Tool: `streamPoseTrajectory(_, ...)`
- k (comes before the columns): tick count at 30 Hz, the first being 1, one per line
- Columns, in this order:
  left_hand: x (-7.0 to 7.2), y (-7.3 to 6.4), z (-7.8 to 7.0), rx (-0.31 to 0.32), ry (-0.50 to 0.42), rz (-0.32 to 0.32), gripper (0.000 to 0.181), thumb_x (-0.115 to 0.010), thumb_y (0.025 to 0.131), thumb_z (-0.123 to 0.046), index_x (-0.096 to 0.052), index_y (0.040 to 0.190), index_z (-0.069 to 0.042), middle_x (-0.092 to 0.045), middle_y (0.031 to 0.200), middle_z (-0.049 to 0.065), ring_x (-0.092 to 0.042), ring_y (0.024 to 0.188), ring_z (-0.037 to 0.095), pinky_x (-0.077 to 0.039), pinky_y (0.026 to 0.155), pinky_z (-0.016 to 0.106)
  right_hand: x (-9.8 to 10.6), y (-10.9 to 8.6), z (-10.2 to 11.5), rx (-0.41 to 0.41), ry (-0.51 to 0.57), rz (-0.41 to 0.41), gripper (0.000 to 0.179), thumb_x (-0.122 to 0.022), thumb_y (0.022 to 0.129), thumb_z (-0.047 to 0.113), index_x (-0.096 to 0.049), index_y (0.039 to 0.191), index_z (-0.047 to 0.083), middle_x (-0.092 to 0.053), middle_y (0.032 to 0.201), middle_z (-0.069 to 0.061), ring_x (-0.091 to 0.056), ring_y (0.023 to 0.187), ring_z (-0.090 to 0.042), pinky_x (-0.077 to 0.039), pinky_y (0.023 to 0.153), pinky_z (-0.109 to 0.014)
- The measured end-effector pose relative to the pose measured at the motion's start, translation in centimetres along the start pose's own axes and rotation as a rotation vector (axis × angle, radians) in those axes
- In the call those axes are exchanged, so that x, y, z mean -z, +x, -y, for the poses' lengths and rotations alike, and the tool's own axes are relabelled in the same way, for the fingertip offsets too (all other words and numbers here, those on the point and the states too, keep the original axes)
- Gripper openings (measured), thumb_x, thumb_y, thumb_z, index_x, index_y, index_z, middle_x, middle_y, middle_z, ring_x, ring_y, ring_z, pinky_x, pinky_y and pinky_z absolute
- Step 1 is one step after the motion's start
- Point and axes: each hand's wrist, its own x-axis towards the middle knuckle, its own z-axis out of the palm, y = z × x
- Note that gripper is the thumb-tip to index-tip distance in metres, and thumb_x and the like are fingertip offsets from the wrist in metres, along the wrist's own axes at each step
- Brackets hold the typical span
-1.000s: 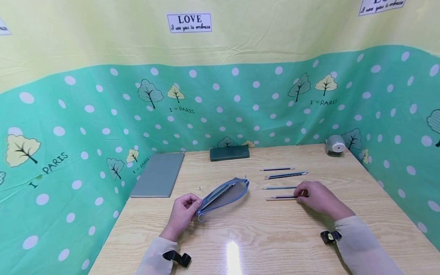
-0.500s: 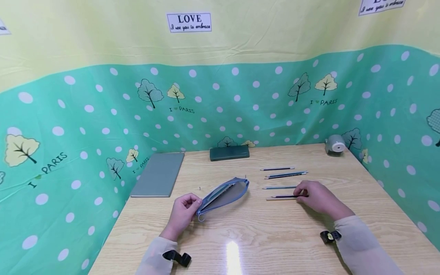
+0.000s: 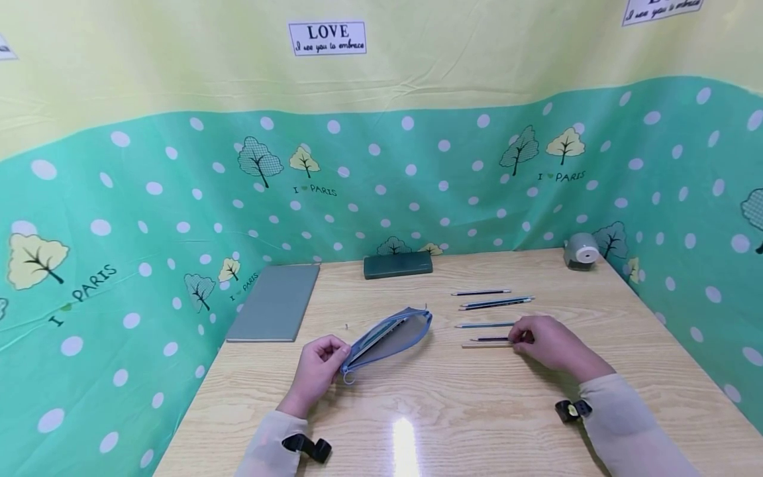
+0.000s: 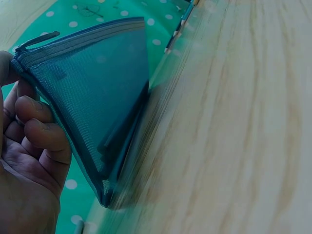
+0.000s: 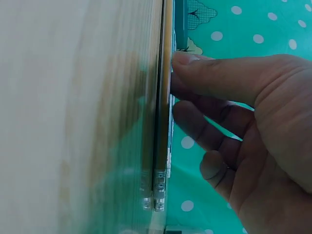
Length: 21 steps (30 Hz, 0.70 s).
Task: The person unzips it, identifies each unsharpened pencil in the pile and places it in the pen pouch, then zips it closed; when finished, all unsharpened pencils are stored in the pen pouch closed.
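Observation:
My left hand (image 3: 319, 368) pinches the near left corner of a blue mesh zipper pouch (image 3: 411, 336), by its zip ring. Its top gapes open, showing flat items inside; in the left wrist view, dark long shapes show through the mesh (image 4: 112, 68). The right hand (image 3: 551, 341) is down at the nearest pencils, with the thumb and index tips close together at the yellow pencil (image 3: 483, 346), which lies on the table. A dark pencil (image 3: 489, 340) lies just behind it. In the right wrist view, the thumb tip meets the yellow pencil (image 5: 166, 97); the index tip is partly hidden.
Several more pencils (image 3: 497, 303) lie farther back, roughly parallel. A dark green case (image 3: 398, 265) stands at the back edge, a grey notebook (image 3: 275, 303) at left, and a grey pencil sharpener (image 3: 581, 252) at the back right corner. Patterned cloth (image 3: 381, 165) surrounds the table.
The right fingertips have shifted slightly left and nearer, from the dark pencil towards the yellow pencil. The left hand and the pouch stay in place.

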Motion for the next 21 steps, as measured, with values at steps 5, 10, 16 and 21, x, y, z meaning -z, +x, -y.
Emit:
streamPoseTrajectory(5, 0.00, -0.02, -0.05, 0.003, 0.008, -0.002, 0.015, -0.069, 0.101, -0.007, -0.070, 0.093, 0.005, -0.059, 0.065, 0.001, -0.044, 0.046, 0.006, -0.037, 0.039, 0.019, -0.29, 0.00, 0.00, -0.004, 0.002, 0.017, 0.018, -0.083, 0.087, 0.002, -0.076, 0.092, 0.018, -0.067, 0.088, 0.007, -0.059, 0.079, -0.011, -0.052, 0.072, -0.035)
streamPoseTrajectory(10, 0.01, -0.01, -0.07, -0.004, 0.017, -0.001, 0.014, -0.069, 0.101, -0.007, -0.070, 0.093, 0.004, -0.059, 0.065, 0.000, -0.044, 0.045, 0.006, -0.037, 0.038, 0.020, -0.45, 0.02, -0.01, -0.015, 0.005, 0.043, 0.021, -0.083, 0.086, 0.000, -0.075, 0.088, 0.020, -0.067, 0.086, 0.008, -0.061, 0.080, -0.011, -0.054, 0.072, -0.036)
streamPoseTrajectory(16, 0.00, -0.02, -0.15, -0.006, 0.011, 0.000, 0.014, -0.069, 0.101, -0.007, -0.070, 0.093, 0.004, -0.059, 0.065, 0.000, -0.044, 0.046, 0.006, -0.037, 0.039, 0.020, -0.26, -0.13, -0.08, -0.001, -0.009, 0.047, 0.020, -0.084, 0.086, 0.001, -0.078, 0.087, 0.020, -0.068, 0.089, 0.007, -0.063, 0.083, -0.012, -0.055, 0.074, -0.038)
streamPoseTrajectory(21, 0.00, -0.04, -0.14, -0.002, 0.008, 0.003, 0.014, -0.068, 0.102, -0.006, -0.070, 0.093, 0.005, -0.059, 0.065, 0.000, -0.044, 0.046, 0.006, -0.037, 0.039, 0.019, -0.15, -0.31, -0.01, 0.028, -0.027, 0.067, 0.018, -0.082, 0.088, 0.002, -0.078, 0.090, 0.020, -0.068, 0.090, 0.008, -0.062, 0.083, -0.011, -0.055, 0.074, -0.037)
